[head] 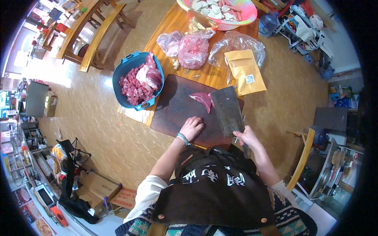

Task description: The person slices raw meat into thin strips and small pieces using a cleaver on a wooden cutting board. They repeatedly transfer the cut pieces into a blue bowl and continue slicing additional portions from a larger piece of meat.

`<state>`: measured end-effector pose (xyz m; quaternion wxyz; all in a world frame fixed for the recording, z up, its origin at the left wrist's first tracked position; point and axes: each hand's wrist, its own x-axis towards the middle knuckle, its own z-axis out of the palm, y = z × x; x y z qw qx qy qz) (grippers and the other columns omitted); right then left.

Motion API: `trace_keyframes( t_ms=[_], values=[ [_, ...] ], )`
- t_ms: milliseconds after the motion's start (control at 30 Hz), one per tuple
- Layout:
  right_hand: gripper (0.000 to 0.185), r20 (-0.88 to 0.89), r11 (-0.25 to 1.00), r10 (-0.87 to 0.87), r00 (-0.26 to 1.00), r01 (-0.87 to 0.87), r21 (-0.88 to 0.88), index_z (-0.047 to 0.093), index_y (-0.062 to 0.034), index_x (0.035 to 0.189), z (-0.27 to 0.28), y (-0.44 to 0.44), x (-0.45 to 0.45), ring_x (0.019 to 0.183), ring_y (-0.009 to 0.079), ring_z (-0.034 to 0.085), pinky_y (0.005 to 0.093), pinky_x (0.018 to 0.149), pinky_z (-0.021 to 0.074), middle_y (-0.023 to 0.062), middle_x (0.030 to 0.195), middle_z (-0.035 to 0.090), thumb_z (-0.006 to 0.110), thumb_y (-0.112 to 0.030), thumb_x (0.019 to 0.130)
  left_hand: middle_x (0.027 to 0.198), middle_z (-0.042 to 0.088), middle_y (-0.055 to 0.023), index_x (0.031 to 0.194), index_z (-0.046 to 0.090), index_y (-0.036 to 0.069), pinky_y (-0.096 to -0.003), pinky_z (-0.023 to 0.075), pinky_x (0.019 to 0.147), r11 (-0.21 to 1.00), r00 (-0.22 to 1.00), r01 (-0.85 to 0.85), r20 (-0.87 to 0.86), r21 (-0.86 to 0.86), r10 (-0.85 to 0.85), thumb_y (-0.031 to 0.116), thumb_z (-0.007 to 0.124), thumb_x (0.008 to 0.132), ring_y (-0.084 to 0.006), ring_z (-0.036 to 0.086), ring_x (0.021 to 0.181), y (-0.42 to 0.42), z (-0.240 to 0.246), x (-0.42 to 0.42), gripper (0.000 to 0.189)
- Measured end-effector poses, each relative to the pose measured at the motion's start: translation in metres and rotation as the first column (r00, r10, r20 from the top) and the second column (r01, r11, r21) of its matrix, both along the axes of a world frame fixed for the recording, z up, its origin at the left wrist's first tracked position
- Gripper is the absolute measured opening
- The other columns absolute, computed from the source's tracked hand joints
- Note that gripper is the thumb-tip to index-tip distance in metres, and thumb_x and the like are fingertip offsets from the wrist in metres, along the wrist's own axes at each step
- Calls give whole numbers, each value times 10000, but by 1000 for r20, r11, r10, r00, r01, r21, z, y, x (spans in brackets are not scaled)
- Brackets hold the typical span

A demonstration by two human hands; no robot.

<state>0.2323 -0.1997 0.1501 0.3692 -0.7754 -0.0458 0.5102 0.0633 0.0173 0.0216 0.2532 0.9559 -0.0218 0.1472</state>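
My right hand (pixel 248 137) grips the handle of a broad metal cleaver (pixel 226 110), its blade over the right side of a dark cutting board (pixel 174 103). A slice of raw red meat (pixel 202 100) lies on the board, left of the blade, and a bit more meat shows at the blade's edge. My left hand (pixel 193 126) rests near the board's front edge with fingers curled; whether anything is under them is hidden. To the left of the board, a blue plastic basin (pixel 116 88) holds many cut meat pieces and larger chunks of meat.
Behind the board on the wooden table (pixel 164 26) are bagged minced meat (pixel 193 51), a clear plastic bag (pixel 218 48), a yellow padded envelope (pixel 246 73) and ginger pieces (pixel 176 64). A colourful basin (pixel 249 16) of white slices and sausages stands at the far end.
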Motion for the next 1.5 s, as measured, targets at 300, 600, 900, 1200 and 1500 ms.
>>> trace_keyframes(
  t_ms=[300,600,900,1200,1500],
  values=[
    [214,38,998,-50,998,51,-27,491,-23,691,-4,-5,0,356,114,435,275,358,359,21,499,465,649,-133,784,806,575,-78,838,570,29,-294,463,553,481,863,-473,-277,-738,423,135,565,837,-182,555,595,16,-1,19,105],
    [166,-62,995,-81,995,84,54,518,2,734,-8,2,-3,366,126,449,265,353,359,29,518,471,636,-103,784,946,614,-91,863,593,88,-391,468,780,-859,941,267,-75,-436,331,217,499,890,-247,566,876,56,63,-6,163],
    [209,15,998,-57,998,57,1,498,1,681,-14,-3,-3,358,140,463,287,354,370,56,507,492,645,-115,774,936,596,-73,1107,522,49,-283,460,711,444,244,-90,413,-891,877,261,430,906,-156,561,844,172,238,-57,306],
    [192,38,1000,8,999,-7,-15,501,2,723,-10,-8,-3,365,141,468,293,351,356,52,498,496,643,-118,774,1169,531,-111,1175,510,-1,-299,374,930,93,382,-290,-26,-952,924,220,419,934,-187,496,1056,237,110,-23,339],
    [196,33,997,-77,996,76,26,524,5,712,-19,-11,-5,360,142,466,294,350,363,51,479,492,647,-133,778,698,631,-50,833,657,-24,-249,452,533,-24,618,-703,-627,-711,474,207,634,804,-101,556,572,55,27,44,234]
  ],
)
